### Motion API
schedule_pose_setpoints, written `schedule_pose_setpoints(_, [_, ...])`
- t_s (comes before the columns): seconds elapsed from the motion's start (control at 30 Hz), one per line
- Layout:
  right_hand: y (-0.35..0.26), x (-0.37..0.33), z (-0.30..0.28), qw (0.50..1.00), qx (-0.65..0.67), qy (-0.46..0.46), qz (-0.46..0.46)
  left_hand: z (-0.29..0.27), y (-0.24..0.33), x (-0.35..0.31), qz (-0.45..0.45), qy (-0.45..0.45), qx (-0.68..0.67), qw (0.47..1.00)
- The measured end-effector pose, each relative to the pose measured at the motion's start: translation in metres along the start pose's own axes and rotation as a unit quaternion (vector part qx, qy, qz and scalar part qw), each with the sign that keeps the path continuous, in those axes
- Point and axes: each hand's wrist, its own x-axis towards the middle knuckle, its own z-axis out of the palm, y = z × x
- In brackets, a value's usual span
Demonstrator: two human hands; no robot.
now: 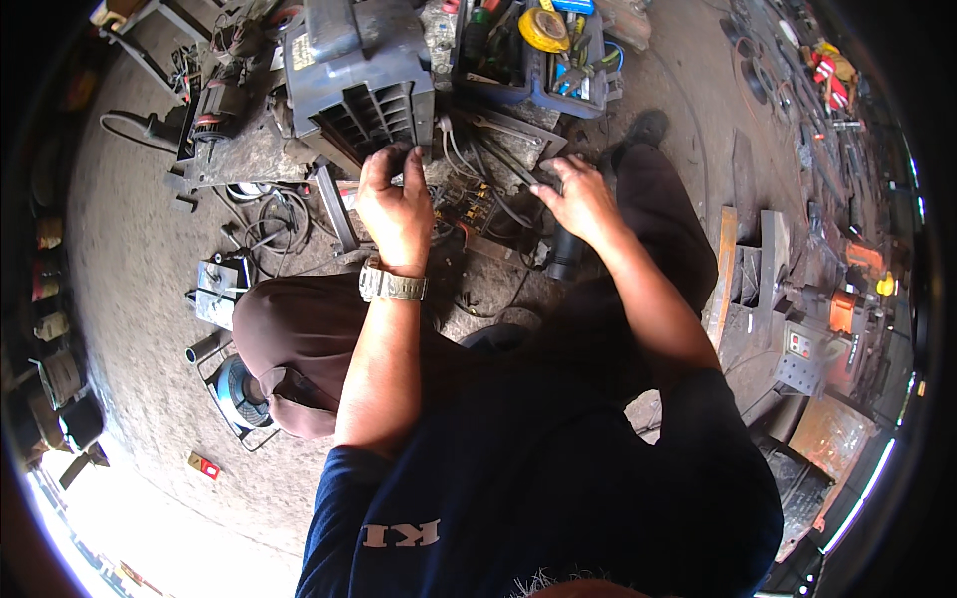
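Observation:
My left hand (pixel 396 204), wearing a metal-band watch (pixel 392 282) at the wrist, is at the near lower edge of a dark grey box-shaped machine housing (pixel 309 75) with slotted vents. Its thumb and fingers are closed together there; whatever they pinch is hidden. To the right, my right hand (pixel 583 207) reaches low over the floor clutter with thumb and forefinger apart. The end of a thin dark rod (pixel 506 159) lies close to those fingertips; I cannot tell whether they touch it. Thin cables (pixel 455 149) run from beside the housing between my hands.
Behind stands a blue toolbox (pixel 588 95) with a yellow tape measure (pixel 544 30) on top. A power tool (pixel 214 110) lies left of the housing, and coiled cables (pixel 284 221) are on the floor. A blue round-bodied device (pixel 239 392) sits by my left knee. Steel pieces (pixel 768 259) lie at right.

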Motion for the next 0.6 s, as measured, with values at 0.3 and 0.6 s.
schedule_pose_setpoints(0.3, [-0.02, 0.002, 0.008, 0.986, 0.048, -0.124, 0.104, -0.004, -0.006, -0.002, 0.01, -0.027, 0.001, 1.0])
schedule_pose_setpoints(0.6, [0.015, -0.012, 0.024, 0.808, 0.473, -0.233, 0.263, -0.003, -0.007, -0.004, -0.006, -0.036, -0.005, 0.999])
